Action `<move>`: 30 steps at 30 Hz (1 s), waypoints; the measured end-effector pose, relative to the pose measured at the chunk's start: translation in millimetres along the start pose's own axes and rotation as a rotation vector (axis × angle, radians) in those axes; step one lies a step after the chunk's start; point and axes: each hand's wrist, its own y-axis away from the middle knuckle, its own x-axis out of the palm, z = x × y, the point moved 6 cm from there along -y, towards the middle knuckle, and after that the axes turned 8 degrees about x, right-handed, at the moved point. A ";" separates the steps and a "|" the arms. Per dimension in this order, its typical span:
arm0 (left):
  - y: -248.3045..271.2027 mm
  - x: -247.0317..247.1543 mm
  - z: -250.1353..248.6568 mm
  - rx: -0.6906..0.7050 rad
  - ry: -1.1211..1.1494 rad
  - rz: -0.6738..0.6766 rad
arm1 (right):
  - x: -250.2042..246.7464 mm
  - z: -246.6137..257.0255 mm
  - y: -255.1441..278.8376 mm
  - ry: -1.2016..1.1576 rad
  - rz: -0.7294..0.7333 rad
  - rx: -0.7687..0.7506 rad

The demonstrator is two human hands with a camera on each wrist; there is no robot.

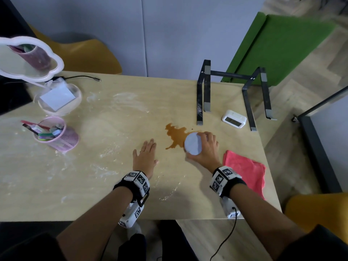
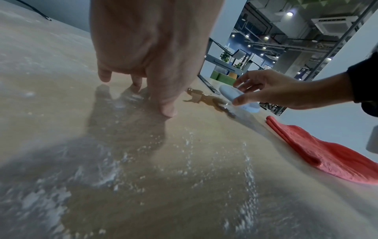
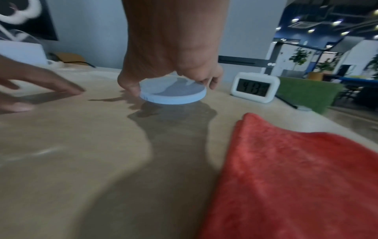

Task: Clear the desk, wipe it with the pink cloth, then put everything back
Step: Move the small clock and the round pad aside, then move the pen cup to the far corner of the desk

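My right hand [image 1: 205,147] grips a pale blue round coaster [image 1: 193,143] by its rim, thumb on one side and fingers on the other, lifted a little off the desk [image 1: 113,185] at the edge of a brown spill [image 1: 176,135]. The right wrist view shows the coaster [image 3: 172,91] tilted just above the wood. Straight-fingered, my left hand [image 1: 145,157] rests flat on the desk left of the spill. The folded pink cloth [image 1: 246,171] lies just right of my right wrist, near the desk's right edge. White powder streaks [image 2: 190,145] cover much of the wood.
A white digital clock [image 1: 234,119] sits under a black laptop stand [image 1: 233,95] at the back right. At the left stand a pink mesh pen holder [image 1: 60,137], a clear dish with a white notepad [image 1: 57,97] and a cloud-shaped mirror [image 1: 28,57]. Yellow chairs flank the desk.
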 end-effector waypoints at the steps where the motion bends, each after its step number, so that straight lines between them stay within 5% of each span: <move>1: -0.6 0.5 0.5 0.000 0.003 -0.005 | -6.7 -10.2 -7.8 0.016 -0.010 0.034; 9: -0.6 -1.6 1.4 -0.001 0.003 -0.028 | -43.6 -70.0 -50.5 0.071 -0.060 0.263; 18: -1.1 -2.8 2.3 -0.009 0.019 -0.027 | -29.5 -76.8 -48.7 0.145 -0.008 0.355; 24: 1.9 -6.8 14.2 0.033 0.040 -0.047 | -1.2 -4.7 -43.6 0.210 -0.007 -0.022; 30: 38.1 -22.8 74.8 -0.146 0.149 -0.246 | 53.1 97.8 -15.0 0.222 0.147 -0.297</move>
